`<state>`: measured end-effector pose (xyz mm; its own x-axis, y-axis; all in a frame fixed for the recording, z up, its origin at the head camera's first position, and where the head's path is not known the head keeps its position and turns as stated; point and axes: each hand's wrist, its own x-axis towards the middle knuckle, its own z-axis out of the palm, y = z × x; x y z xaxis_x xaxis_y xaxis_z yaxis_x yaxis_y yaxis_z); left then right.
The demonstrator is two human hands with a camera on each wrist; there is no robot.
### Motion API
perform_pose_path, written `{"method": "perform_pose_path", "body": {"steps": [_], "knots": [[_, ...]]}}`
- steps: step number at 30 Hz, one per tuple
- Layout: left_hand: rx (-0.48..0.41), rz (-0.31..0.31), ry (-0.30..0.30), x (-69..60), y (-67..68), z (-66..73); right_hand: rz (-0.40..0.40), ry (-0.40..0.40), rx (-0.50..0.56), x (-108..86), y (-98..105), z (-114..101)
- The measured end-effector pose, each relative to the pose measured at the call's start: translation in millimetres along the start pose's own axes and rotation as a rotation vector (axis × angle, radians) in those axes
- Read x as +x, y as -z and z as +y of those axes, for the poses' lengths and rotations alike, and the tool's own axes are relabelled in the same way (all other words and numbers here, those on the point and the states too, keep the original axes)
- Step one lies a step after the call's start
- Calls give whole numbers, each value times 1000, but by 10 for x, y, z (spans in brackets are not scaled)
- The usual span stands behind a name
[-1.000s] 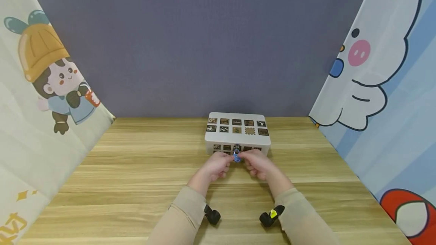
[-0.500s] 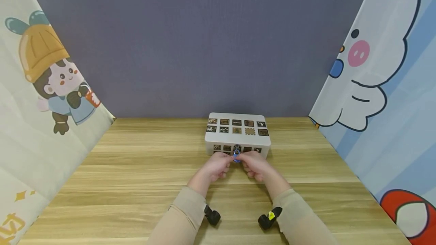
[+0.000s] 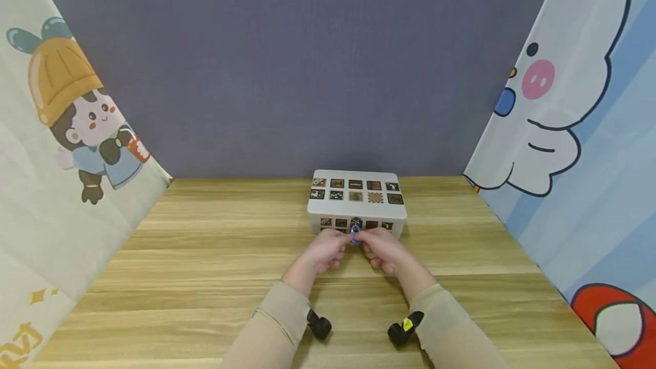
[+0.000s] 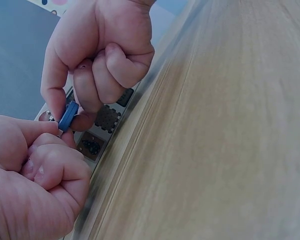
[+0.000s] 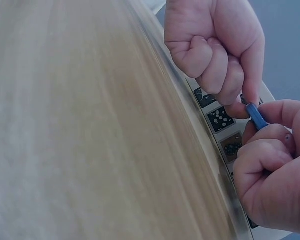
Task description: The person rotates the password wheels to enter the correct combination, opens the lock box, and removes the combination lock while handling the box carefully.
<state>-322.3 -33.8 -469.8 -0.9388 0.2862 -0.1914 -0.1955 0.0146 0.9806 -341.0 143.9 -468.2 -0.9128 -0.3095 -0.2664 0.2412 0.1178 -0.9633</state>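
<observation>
Blue padlock (image 4: 68, 116) x1, pinched by 2 hands (image 3: 325, 249) (image 3: 384, 249), 1 wht box (image 3: 356, 208) just behind, 1 wood tbl (image 3: 195, 255).

A small blue padlock (image 4: 68, 116) is pinched by the fingertips of the left hand (image 3: 326, 250) and right hand (image 3: 384, 250). Just beyond both hands, the white box (image 3: 353, 208) lies flat, lid down, printed with rows of small dark and brown squares.
</observation>
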Motion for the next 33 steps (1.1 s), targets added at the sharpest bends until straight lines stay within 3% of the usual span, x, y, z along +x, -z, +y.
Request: {"method": "perform_pose_path", "body": {"steps": [33], "knots": [[1, 13, 11, -6, -12, 11, 0, -5, 3, -27, 2, -1]]}}
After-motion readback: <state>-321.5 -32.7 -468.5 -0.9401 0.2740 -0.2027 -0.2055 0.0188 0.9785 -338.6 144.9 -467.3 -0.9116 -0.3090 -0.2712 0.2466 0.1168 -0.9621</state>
